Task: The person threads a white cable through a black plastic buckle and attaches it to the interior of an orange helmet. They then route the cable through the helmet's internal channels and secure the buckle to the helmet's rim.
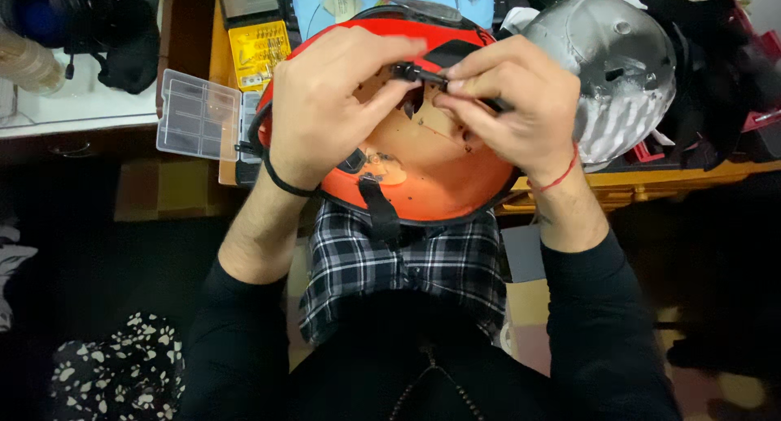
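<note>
An orange helmet shell (423, 173) lies upside down on my lap, its hollow inside facing up, with black straps hanging over its rim. My left hand (325, 104) reaches over the left rim and pinches a small black part (404, 71) near the top of the hollow. Opposite it, my right hand (508, 104) grips a thin black tool (455, 83) whose tip meets that same black part. A black band sits on my left wrist and a red string on my right wrist.
A grey helmet liner (610, 71) rests on the wooden desk (683, 181) at the right. At left are a clear plastic compartment box (199, 116) and a yellow bit case (259, 53). Black fabric piles up at the far right.
</note>
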